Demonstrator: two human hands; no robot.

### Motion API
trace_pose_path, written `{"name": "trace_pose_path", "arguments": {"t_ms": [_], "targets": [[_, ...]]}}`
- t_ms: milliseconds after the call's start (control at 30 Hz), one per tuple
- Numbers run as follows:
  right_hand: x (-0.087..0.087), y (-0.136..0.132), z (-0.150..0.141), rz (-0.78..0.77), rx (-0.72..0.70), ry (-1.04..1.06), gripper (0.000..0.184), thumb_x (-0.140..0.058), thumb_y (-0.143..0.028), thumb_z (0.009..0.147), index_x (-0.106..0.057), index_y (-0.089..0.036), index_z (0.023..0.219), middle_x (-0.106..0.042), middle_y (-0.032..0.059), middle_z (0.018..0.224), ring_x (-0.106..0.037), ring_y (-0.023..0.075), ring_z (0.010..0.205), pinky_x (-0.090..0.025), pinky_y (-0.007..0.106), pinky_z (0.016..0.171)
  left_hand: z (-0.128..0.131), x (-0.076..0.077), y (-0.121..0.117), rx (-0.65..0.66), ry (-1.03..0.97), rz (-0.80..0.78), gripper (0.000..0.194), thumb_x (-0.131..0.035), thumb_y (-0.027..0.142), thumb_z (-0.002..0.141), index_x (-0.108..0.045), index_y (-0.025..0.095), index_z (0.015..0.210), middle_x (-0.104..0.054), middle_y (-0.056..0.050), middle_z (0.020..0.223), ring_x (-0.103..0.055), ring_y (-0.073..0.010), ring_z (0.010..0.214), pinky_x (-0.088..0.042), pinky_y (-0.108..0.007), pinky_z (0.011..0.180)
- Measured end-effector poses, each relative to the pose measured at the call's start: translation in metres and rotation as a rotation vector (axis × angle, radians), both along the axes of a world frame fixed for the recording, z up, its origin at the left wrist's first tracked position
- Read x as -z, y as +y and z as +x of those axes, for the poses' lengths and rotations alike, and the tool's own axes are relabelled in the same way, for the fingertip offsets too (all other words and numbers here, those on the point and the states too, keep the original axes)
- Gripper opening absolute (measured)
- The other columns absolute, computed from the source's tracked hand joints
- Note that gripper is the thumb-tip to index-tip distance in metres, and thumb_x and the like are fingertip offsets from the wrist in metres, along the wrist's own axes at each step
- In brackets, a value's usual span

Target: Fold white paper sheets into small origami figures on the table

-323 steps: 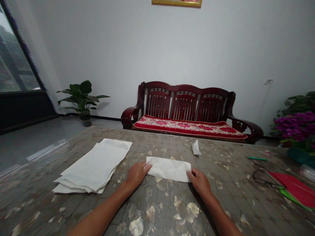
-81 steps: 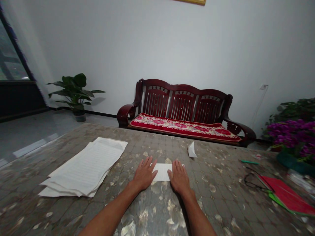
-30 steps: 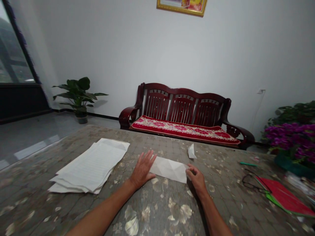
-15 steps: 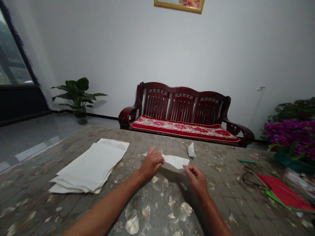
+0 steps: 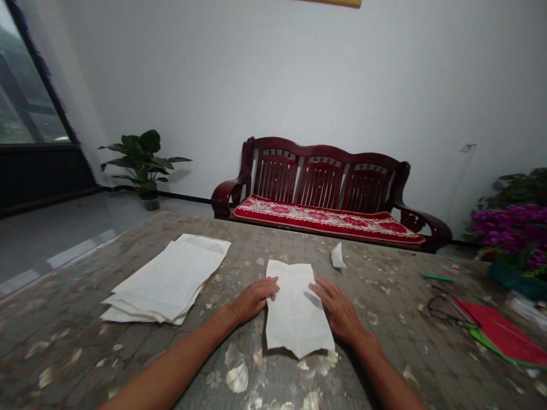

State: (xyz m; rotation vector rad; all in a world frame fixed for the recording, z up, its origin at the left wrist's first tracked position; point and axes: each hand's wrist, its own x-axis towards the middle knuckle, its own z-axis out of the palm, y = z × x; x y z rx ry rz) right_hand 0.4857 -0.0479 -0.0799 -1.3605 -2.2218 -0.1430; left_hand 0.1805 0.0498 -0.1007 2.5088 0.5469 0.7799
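A white sheet of paper [image 5: 297, 322] with faint lines and a crease down its middle is spread out in front of me, its near edge lifted a little over its shadow. My left hand [image 5: 255, 298] is closed on its left edge, fingertips on the top face. On the opposite edge my right hand [image 5: 339, 308] holds the paper, its fingers lying along the side. Beyond the right hand stands a small folded white paper piece [image 5: 338, 256] with a pointed top. A stack of lined sheets [image 5: 171, 279] lies to the left of my left hand.
A patterned cloth covers the table [image 5: 205, 359]. On the right are a green pen [image 5: 439, 278], black glasses [image 5: 448, 310], a red booklet [image 5: 498, 330] and purple flowers [image 5: 513, 230] in a pot. Behind stand a wooden bench [image 5: 318, 176] and a potted plant [image 5: 145, 159].
The paper, a narrow folded strip between my hands before, is now opened out into a larger sheet lower over the table. Both hands have shifted to its side edges. The view has tilted down slightly.
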Motion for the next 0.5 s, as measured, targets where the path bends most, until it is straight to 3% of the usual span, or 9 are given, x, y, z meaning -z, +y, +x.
{"name": "trace_pose_path", "arguments": {"t_ms": [100,233,400,500], "targets": [[0.004,0.005,-0.001,-0.047,-0.048,-0.076,0.047,-0.061,-0.034,0.088,-0.057,-0.028,0.134,-0.053,0.0071,0.142,-0.042,0.0261,0.135,-0.038,0.045,0.108,-0.002,-0.003,-0.001,0.000,0.070,-0.016,0.028,-0.044,0.011,0.088,-0.064,0.022,0.105,-0.067,-0.007,0.123,-0.049,-0.0187,0.132,-0.035,-0.038,0.114],[0.011,0.014,0.005,-0.096,-0.062,-0.068,0.040,-0.058,-0.037,0.090,-0.061,-0.029,0.129,-0.060,0.0069,0.135,-0.045,0.0259,0.132,-0.039,0.046,0.106,-0.003,0.000,-0.001,-0.015,0.151,-0.011,0.038,-0.045,0.018,0.091,-0.061,0.026,0.125,-0.061,-0.006,0.135,-0.048,-0.0188,0.133,-0.031,-0.041,0.117],[0.021,0.019,0.011,-0.117,-0.112,0.063,0.032,-0.057,-0.041,0.089,-0.068,-0.030,0.118,-0.067,0.0060,0.124,-0.052,0.0250,0.125,-0.040,0.046,0.104,-0.001,0.008,0.004,-0.039,0.167,-0.079,0.033,-0.050,0.026,0.091,-0.066,0.027,0.119,-0.061,-0.005,0.134,-0.050,-0.0191,0.131,-0.033,-0.040,0.115],[0.022,0.020,0.008,-0.171,-0.072,0.209,0.032,-0.052,-0.045,0.091,-0.070,-0.027,0.110,-0.069,0.0069,0.118,-0.057,0.0236,0.116,-0.041,0.042,0.102,0.000,0.003,0.003,-0.112,0.135,-0.146,0.031,-0.050,0.030,0.091,-0.069,0.025,0.114,-0.064,-0.005,0.131,-0.052,-0.0197,0.129,-0.035,-0.038,0.114]]}}
